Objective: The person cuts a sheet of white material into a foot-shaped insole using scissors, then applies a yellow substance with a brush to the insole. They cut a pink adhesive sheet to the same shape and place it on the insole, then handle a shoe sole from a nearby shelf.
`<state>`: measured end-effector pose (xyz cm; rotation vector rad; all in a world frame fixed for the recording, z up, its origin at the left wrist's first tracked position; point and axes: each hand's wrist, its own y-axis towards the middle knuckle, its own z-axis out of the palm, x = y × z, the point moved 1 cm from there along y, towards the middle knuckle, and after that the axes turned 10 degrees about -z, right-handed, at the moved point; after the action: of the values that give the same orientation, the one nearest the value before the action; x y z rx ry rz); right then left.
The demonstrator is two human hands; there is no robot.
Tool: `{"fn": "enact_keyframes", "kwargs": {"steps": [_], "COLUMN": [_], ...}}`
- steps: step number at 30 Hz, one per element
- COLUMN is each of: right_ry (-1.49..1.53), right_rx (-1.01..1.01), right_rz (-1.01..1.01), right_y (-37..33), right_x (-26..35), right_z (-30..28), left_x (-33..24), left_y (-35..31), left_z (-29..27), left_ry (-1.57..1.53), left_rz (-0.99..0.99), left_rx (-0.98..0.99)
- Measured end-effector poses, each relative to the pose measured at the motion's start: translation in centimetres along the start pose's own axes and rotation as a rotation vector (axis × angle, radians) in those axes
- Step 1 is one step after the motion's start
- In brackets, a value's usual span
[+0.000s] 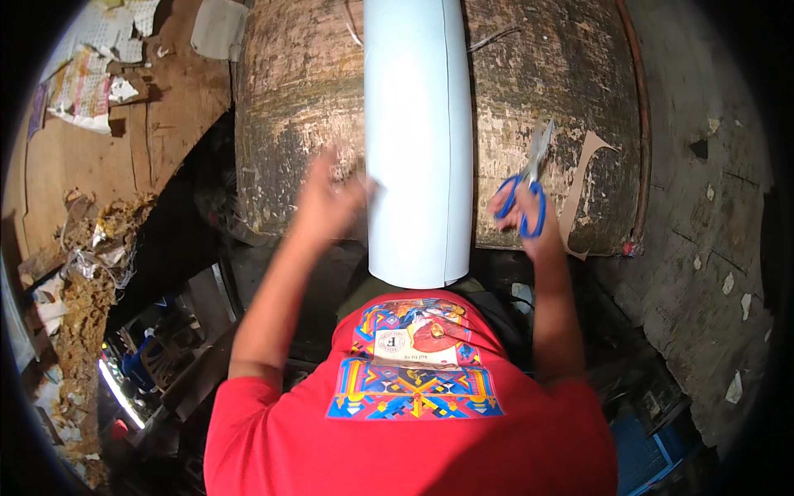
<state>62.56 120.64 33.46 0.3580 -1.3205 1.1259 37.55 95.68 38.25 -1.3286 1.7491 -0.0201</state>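
A thick white roll of sheet material [413,149] lies lengthwise from the far edge toward my body, its near end overhanging the worn board [298,99]. My left hand [327,202] is just left of the roll, blurred by motion, with fingers apart and nothing seen in it. Whether its thumb touches the roll, I cannot tell. To the right of the roll, my right hand [529,219] holds scissors [536,161] by their blue handles, blades pointing away from me. Beside them a curved, thin tan strip [585,186] lies on the board.
At the left stands a wooden surface [178,99] with torn printed paper [87,91] and a crumbling, ragged edge [91,289]. A dark gap separates it from the board. A rod [641,124] runs along the board's right edge. A blue crate-like object [641,455] sits low at right.
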Motion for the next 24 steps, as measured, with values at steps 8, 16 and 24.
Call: {"fn": "enact_keyframes", "kwargs": {"steps": [8,16,24], "right_ry": [-0.057,-0.298,-0.551], "right_rx": [0.157,-0.363,-0.644], "right_rz": [-0.119,-0.08,-0.239], "right_y": [-3.6,-9.6,-8.1], "right_x": [-0.4,-2.4,-2.4], "right_z": [10.6,14.6,18.2], "left_x": [2.5,10.9,9.5], "left_y": [-9.0,-7.7,-11.0], "left_z": [5.6,0.5,4.8], "left_ry": [0.198,0.017,0.089], "left_rz": [0.467,0.364,0.7], "left_rx": [-0.09,-0.132,-0.051]}}
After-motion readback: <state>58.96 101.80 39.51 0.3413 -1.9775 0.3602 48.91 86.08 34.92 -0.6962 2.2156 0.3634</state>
